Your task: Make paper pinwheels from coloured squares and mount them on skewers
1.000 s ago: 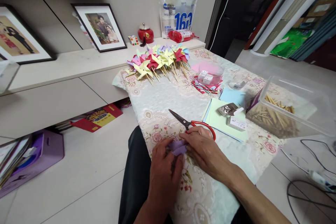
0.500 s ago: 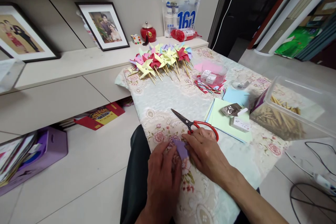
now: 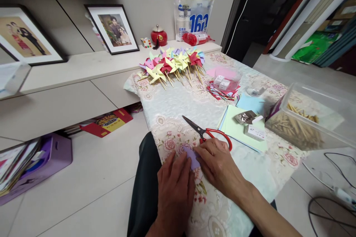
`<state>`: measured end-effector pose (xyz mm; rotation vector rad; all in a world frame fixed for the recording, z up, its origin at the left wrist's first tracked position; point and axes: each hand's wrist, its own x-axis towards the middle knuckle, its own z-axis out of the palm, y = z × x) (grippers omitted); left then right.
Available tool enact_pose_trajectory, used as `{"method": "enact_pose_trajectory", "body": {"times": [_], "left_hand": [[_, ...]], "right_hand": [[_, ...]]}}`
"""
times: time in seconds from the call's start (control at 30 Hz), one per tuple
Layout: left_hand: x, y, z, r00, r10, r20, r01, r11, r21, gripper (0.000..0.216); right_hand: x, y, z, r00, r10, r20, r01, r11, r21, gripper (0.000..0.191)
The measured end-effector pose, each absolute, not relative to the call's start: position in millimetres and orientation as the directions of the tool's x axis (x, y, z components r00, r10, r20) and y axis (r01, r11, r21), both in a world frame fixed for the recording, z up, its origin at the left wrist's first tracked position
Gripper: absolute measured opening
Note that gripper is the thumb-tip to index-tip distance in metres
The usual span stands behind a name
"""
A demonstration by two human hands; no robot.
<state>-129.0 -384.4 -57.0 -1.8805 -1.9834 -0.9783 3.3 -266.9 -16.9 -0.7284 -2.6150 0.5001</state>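
Observation:
A small folded piece of purple paper [image 3: 191, 156] lies on the flowered tablecloth [image 3: 180, 103] near the table's front edge. My left hand [image 3: 175, 181] lies flat on it from the left, fingers stretched and pressing down. My right hand [image 3: 218, 164] presses on the paper's right side with its fingertips together. Red-handled scissors [image 3: 207, 133] rest on the cloth just beyond my right hand, blades pointing far left.
A heap of coloured paper pinwheels [image 3: 172, 63] lies at the far end. Green and blue paper sheets [image 3: 239, 127] with small boxes sit to the right, beside a clear tub of wooden sticks [image 3: 306, 118]. A round clear container [image 3: 226, 77] stands on pink paper. Cables [image 3: 330, 177] trail on the floor at right.
The purple paper, held slightly raised between both hands a second ago, now lies flatter on the cloth. My left hand has spread flat over it.

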Motion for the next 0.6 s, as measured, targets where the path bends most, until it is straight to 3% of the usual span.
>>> {"method": "enact_pose_trajectory", "body": {"times": [0.2, 0.37, 0.6], "left_hand": [[-131.8, -386.1, -56.2, -0.125, 0.817, 0.564, 0.956, -0.054, 0.289, 0.031], [-136.4, -384.3, -52.1, -0.104, 0.838, 0.536, 0.957, -0.062, 0.283, 0.029], [-143.8, -385.5, -50.1, -0.190, 0.844, 0.501, 0.881, -0.079, 0.467, 0.035]], "right_hand": [[8.5, -276.9, -18.6, -0.818, 0.456, 0.351, 0.339, 0.875, -0.345, 0.024], [13.0, -285.3, -16.3, -0.872, 0.378, 0.311, 0.361, 0.926, -0.114, 0.024], [7.3, -277.1, -16.3, -0.916, 0.183, 0.358, 0.240, 0.963, 0.123, 0.031]]}}
